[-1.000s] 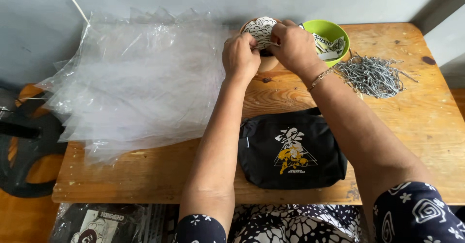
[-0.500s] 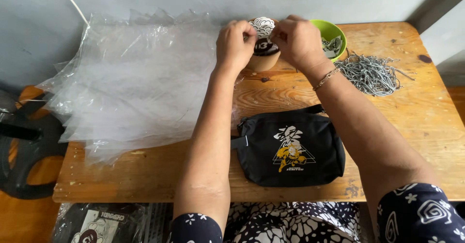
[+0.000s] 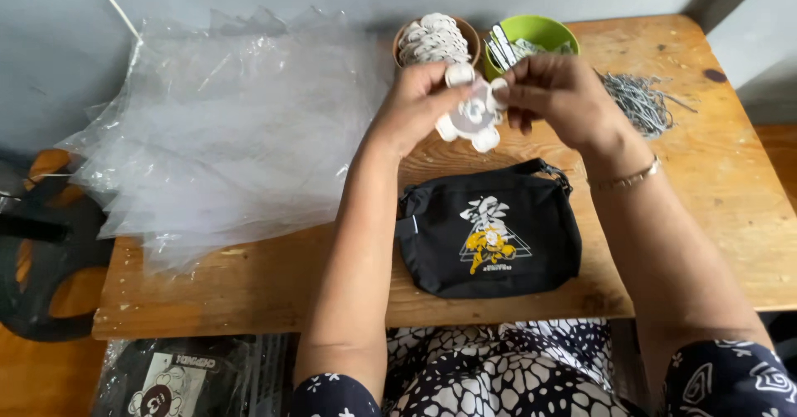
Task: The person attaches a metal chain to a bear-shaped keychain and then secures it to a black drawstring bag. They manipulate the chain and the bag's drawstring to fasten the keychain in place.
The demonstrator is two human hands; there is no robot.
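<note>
**White tag pinched between both hands above the black pouch**

At the far left, beyond the worktop's (image 3: 249,288) left edge, a black and orange object (image 3: 41,242) is seen on the floor. A spread stack of clear plastic bags (image 3: 224,134) is laid over the left third of the worktop; its lower fringe is carried past the left edge and close to the front edge, so little bare wood is left there. A strip of open wood is found between the bags and the front edge.

The left hand (image 3: 419,101) is raised above the middle of the worktop, its grip pressed together on the left side of a white flower-shaped tag (image 3: 473,118). The tag is held in the air, clear of the wood, just in front of a brown bowl (image 3: 435,39) filled with similar white pieces. Below it, a black pouch (image 3: 490,234) with a white and yellow print is laid flat, near the front edge, its strap end turned toward the back.

The right hand (image 3: 556,93) is closed on the tag's right side, the fingertips pinching its upper lobe. Behind it a green bowl (image 3: 531,39) with dark and white strips is set touching the brown bowl, both near the back edge. Further right, a loose heap of grey metal pins (image 3: 639,101) is scattered. The right end of the worktop is bare wood up to its edge.
</note>
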